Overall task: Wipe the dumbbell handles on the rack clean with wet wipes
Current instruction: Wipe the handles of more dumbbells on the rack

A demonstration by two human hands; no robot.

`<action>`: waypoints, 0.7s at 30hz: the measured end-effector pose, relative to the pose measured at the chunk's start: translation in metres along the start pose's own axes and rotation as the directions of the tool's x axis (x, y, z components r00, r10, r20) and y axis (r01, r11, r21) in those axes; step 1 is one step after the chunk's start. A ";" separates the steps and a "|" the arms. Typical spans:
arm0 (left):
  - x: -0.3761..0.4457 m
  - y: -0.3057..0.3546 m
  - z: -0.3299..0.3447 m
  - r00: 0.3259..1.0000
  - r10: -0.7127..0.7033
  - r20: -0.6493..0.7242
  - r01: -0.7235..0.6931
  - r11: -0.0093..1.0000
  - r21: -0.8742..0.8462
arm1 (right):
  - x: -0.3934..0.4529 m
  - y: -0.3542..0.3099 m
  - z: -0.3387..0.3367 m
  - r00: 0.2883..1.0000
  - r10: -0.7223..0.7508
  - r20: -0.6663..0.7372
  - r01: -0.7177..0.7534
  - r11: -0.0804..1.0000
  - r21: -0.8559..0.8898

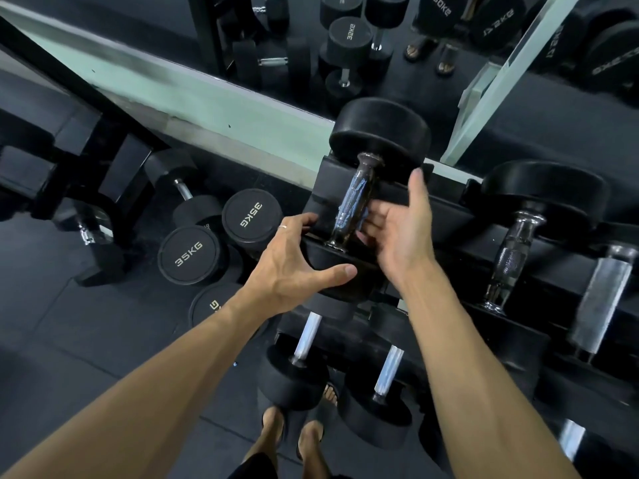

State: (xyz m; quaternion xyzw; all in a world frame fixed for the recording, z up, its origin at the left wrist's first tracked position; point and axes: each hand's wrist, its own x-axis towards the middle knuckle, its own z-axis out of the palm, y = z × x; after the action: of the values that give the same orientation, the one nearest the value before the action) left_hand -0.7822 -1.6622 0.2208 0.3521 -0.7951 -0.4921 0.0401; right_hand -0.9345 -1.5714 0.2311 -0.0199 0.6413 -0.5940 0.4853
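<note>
Both my forearms reach out from the bottom edge, and below them I see my two feet (294, 440) in sandals on the dark floor (69, 340).

My left hand (294, 267) spreads over the near head of the top-row dumbbell (378, 133). Its fingers (304, 221) curve over the head's left side, a ring on one, and the thumb stretches along the front edge. It grips that rubber head rather than pinching it.

My right hand (403, 233) is loosely open, palm turned toward the handle (356, 202). The fingers lie just beside the handle's right side, motion-blurred, and the thumb points up toward the far head. I cannot tell whether they touch the metal. A bluish patch lies against the handle by my fingers; I cannot tell if it is a wipe.

That handle runs away from me on the rack (449, 216), its far head close to the mirror's pale green ledge (207, 98). Open room lies to the right of my hand, before the next dumbbell (518, 250), whose knurled handle sits well apart.

On this top row I count two dumbbells in full view, plus a hexagonal bar end (601, 299) at the right. Two chrome handles (307, 335) show on the lower row. On the floor to the left, two round heads marked 35KG (188, 254) stand touching.
</note>
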 end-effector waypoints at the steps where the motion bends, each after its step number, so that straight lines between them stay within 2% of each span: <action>1: 0.000 0.000 0.000 1.000 0.001 0.000 -0.001 1.000 0.004 | -0.002 0.006 0.001 0.999 -0.003 0.036 0.006 0.996 -0.090; 3: 0.000 0.001 -0.001 1.000 0.004 0.001 -0.004 1.000 0.011 | -0.007 0.013 0.000 0.994 0.026 0.107 -0.005 0.981 -0.196; 4: 0.000 0.001 -0.001 1.000 0.003 -0.001 -0.003 1.000 0.012 | -0.008 0.012 -0.002 0.994 0.041 0.102 -0.023 0.984 -0.176; 7: -0.001 0.001 -0.001 1.000 0.007 0.005 -0.007 1.000 0.011 | 0.000 0.006 -0.006 0.998 0.049 0.033 -0.050 0.998 0.045; 11: -0.001 0.000 -0.001 1.000 0.004 0.004 -0.004 1.000 0.006 | -0.002 0.012 -0.006 0.993 0.060 0.105 -0.048 0.992 -0.116; 12: -0.001 0.000 -0.001 1.000 0.003 0.004 -0.003 1.000 0.004 | -0.003 0.009 -0.006 0.993 0.063 0.103 -0.055 0.995 -0.086; 14: -0.001 0.001 -0.001 1.000 0.001 0.009 -0.001 1.000 0.007 | 0.003 -0.002 -0.003 0.999 0.024 0.035 -0.030 0.982 0.188; 15: -0.002 0.001 -0.001 1.000 0.002 0.010 -0.002 1.000 0.007 | 0.009 -0.007 -0.002 1.000 -0.004 0.000 0.003 0.941 0.338; 16: -0.002 0.000 -0.001 1.000 0.006 0.010 -0.006 1.000 0.007 | 0.015 -0.011 -0.001 1.000 -0.018 -0.019 0.024 0.900 0.435; 17: -0.001 0.000 -0.001 1.000 0.010 0.011 -0.010 1.000 0.009 | 0.019 -0.012 0.001 0.999 -0.029 -0.024 0.037 0.888 0.459; 19: -0.001 0.000 -0.001 1.000 0.008 0.008 -0.008 1.000 0.009 | 0.018 -0.005 0.001 1.000 -0.021 0.000 0.019 0.939 0.344; 21: -0.002 0.000 -0.001 1.000 0.002 0.003 -0.002 1.000 0.007 | 0.013 0.004 -0.001 0.997 0.057 0.059 -0.068 0.976 0.206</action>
State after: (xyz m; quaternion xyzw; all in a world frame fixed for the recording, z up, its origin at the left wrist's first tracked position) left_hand -0.7805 -1.6623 0.2221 0.3506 -0.7972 -0.4900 0.0382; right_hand -0.9403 -1.5770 0.2200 0.0354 0.5628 -0.6416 0.5200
